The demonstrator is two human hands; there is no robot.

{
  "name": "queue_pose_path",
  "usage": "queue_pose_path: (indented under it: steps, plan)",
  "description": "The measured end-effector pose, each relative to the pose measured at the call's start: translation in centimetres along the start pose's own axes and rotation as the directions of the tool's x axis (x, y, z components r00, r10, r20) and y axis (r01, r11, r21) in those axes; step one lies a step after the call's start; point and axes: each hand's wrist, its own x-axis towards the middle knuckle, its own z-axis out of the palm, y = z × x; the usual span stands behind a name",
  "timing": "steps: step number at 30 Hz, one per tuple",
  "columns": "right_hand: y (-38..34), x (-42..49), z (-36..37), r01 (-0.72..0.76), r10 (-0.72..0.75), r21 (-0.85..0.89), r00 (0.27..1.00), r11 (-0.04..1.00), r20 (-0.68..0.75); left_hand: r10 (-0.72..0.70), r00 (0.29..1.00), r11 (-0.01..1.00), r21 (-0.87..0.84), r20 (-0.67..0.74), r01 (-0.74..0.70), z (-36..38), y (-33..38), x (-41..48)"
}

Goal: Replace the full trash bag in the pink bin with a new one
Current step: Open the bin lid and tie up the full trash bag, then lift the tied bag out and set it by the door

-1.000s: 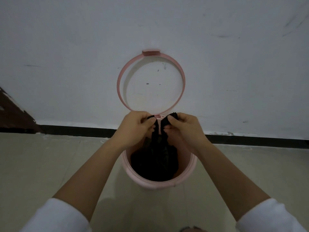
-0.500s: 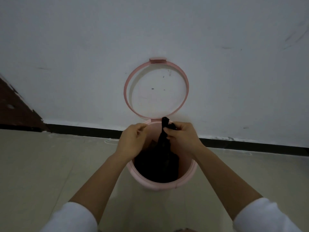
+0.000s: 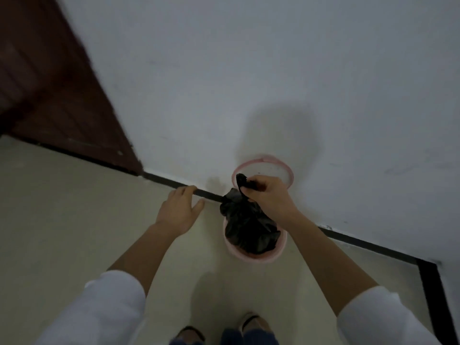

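Note:
A small round pink bin [image 3: 254, 257] stands on the floor against the white wall, its ring-shaped lid [image 3: 286, 168] tipped up behind it. A full black trash bag [image 3: 249, 227] bulges out above the bin's rim. My right hand [image 3: 267, 195] is shut on the bag's gathered top, just above the bin. My left hand [image 3: 180, 210] hovers to the left of the bin, holding nothing, with its fingers apart. The bottom of the bag is hidden inside the bin.
A dark brown door [image 3: 49, 95] fills the upper left. A black skirting strip [image 3: 368, 246] runs along the foot of the wall and turns toward me at the right. My feet [image 3: 224, 329] stand on the pale tiled floor [image 3: 62, 220] below the bin.
My left hand let go of the bag and moved out to the left. My right hand keeps the gathered top and has lifted the bag partly out. The view rose and tilted.

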Motion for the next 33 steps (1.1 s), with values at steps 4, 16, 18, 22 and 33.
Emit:
queue_pose_path:
  steps: [4,16,18,22,33]
  plan:
    - [-9.9,-2.8,2.4,-0.030,0.032,-0.070,0.999,0.997,0.023,-0.032,0.999,0.998,0.058,0.006,0.031,-10.6,-1.6,-6.8]
    - [-27.5,-7.7,22.6,0.177,-0.074,-0.285,0.939,0.942,0.337,-0.395,0.902,0.918,-0.025,-0.173,0.397,-29.3,-17.1,-24.0]
    - [-29.9,-8.0,27.1,0.260,-0.111,-0.305,0.896,0.916,0.430,-0.447,0.871,0.894,-0.057,-0.203,0.445,-31.0,-19.9,-25.7]
    - [-33.7,-8.2,36.7,0.347,-0.151,-0.252,0.808,0.904,0.569,-0.567,0.793,0.824,-0.172,-0.222,0.540,-34.1,-26.7,-28.5]
    - [-46.0,-9.2,65.2,0.461,-0.166,-0.185,0.620,0.868,0.767,-0.806,0.535,0.592,-0.377,-0.253,0.713,-45.6,-49.3,-35.8]
